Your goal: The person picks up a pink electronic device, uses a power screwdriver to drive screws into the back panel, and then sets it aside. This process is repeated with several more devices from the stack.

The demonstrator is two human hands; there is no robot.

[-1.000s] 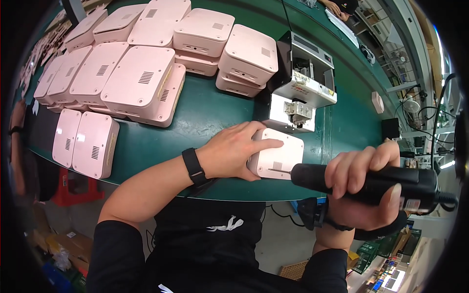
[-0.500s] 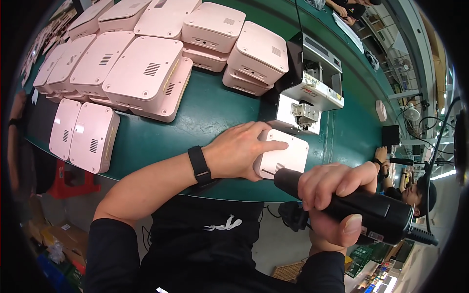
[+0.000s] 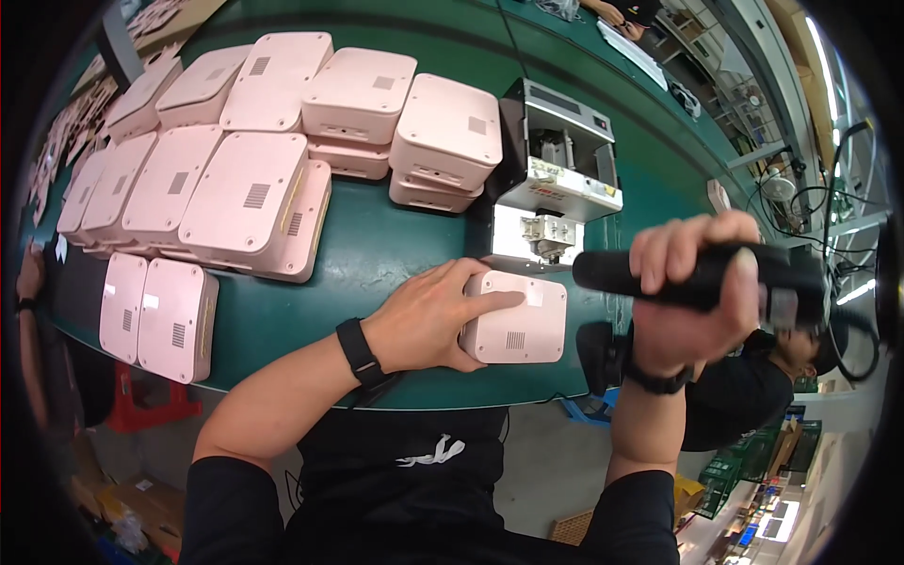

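A white rounded plastic housing [image 3: 516, 331] lies on the green bench with its vent slots and corner screw holes facing up. My left hand [image 3: 428, 315] grips its left side, one finger stretched over the top near a pale label. Raised to the right of the housing, my right hand [image 3: 697, 273] is wrapped round a black corded electric screwdriver [image 3: 612, 273]. The tool points left toward the screw feeder [image 3: 551, 231], a black and silver machine just behind the housing. Motion blurs the right hand a little, and the driver's bit cannot be made out.
Stacked white housings [image 3: 243, 193] fill the bench's left and back. Two more housings [image 3: 176, 320] stand near the front left edge. Cables hang at the right, where another person [image 3: 744, 395] sits close by. A red stool [image 3: 151, 400] is below the bench.
The screwdriver has lifted off the housing's front corner and moved up and right in my right hand, now toward the feeder's side. My left hand keeps its hold; the view has shifted.
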